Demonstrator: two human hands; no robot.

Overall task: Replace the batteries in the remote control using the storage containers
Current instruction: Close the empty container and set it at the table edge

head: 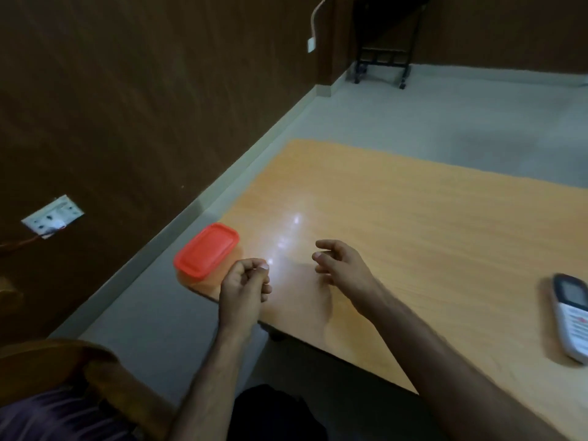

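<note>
A small container with an orange-red lid (206,250) sits closed at the near left corner of the wooden table (413,224). My left hand (245,288) hovers just right of it, fingers curled into a loose fist with nothing visible inside. My right hand (342,264) floats above the table a little further right, fingers loosely bent and empty. A white remote control (571,316) with a grey screen lies face up at the right edge of the view, partly cut off. No batteries show.
The table's left and near edges drop to a pale tiled floor (413,106). A dark brown wall (127,106) with a white socket plate (52,216) runs along the left. A black wheeled stand (381,58) is in the far corner. My lap is below.
</note>
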